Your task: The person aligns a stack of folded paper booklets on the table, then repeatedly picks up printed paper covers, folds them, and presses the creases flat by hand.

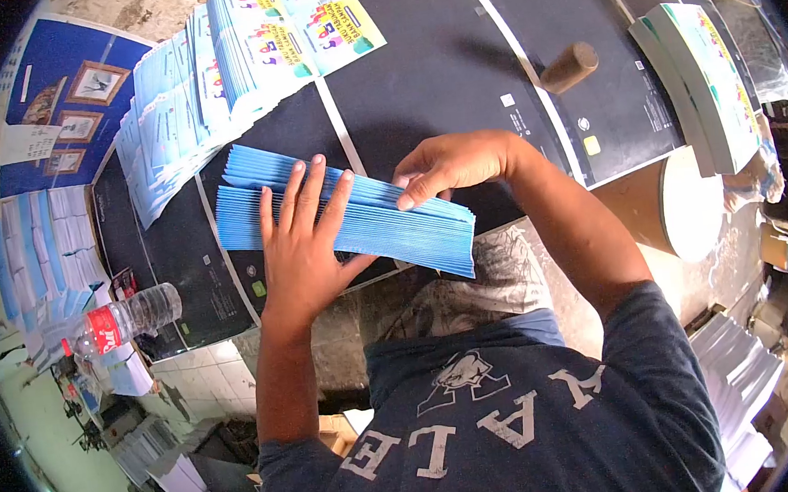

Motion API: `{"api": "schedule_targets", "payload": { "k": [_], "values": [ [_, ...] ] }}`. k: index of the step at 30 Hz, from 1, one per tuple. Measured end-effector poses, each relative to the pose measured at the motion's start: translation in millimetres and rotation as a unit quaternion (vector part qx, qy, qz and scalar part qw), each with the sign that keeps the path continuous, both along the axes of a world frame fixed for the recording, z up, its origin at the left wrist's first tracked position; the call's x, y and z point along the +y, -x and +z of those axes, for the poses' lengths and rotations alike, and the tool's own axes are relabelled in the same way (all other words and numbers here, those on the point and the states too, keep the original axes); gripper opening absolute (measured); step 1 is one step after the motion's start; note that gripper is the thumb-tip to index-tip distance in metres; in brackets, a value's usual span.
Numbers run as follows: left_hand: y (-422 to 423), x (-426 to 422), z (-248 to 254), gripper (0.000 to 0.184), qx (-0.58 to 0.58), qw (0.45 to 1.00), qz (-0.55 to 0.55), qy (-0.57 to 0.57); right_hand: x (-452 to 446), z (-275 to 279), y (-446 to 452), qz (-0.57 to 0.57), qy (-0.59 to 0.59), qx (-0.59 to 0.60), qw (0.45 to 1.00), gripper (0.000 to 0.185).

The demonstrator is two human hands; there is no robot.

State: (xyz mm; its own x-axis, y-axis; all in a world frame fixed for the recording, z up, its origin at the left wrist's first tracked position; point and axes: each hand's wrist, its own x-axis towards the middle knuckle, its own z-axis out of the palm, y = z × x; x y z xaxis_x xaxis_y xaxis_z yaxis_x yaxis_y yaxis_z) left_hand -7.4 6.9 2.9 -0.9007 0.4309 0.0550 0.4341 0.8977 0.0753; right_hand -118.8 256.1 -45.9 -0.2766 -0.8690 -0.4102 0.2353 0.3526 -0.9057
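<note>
A fanned stack of blue folded booklets [383, 224] lies across the black table in front of me, its many folded edges turned toward me. My left hand [304, 221] rests on the left part of this stack with its fingers spread. At the stack's far right side, my right hand [448, 170] has its thumb on the upper booklets and its other fingers curled, partly hidden behind them. A gap runs along the stack between the upper group of booklets and the lower one.
Overlapping booklets with yellow-and-blue covers [254, 49] spread over the back left. A wooden cylinder [570, 67] stands on the black tabletop [425, 49]. Two thick booklet piles [700, 83] sit at the right edge. A plastic bottle [122, 323] is at the left edge.
</note>
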Motion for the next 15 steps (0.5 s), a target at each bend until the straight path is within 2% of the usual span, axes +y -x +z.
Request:
{"api": "schedule_targets", "payload": {
  "k": [8, 15],
  "values": [
    [1.2, 0.8, 1.6, 0.089, 0.01, 1.0, -0.009, 0.005, 1.2, -7.7, -0.8, -0.014, 0.011, -0.048, 0.999, 0.061],
    [4.3, 1.2, 0.2, 0.091, 0.01, 1.0, -0.011, 0.005, -0.9, -8.1, -1.0, 0.01, 0.005, -0.008, 1.0, 0.057]
  ]
}}
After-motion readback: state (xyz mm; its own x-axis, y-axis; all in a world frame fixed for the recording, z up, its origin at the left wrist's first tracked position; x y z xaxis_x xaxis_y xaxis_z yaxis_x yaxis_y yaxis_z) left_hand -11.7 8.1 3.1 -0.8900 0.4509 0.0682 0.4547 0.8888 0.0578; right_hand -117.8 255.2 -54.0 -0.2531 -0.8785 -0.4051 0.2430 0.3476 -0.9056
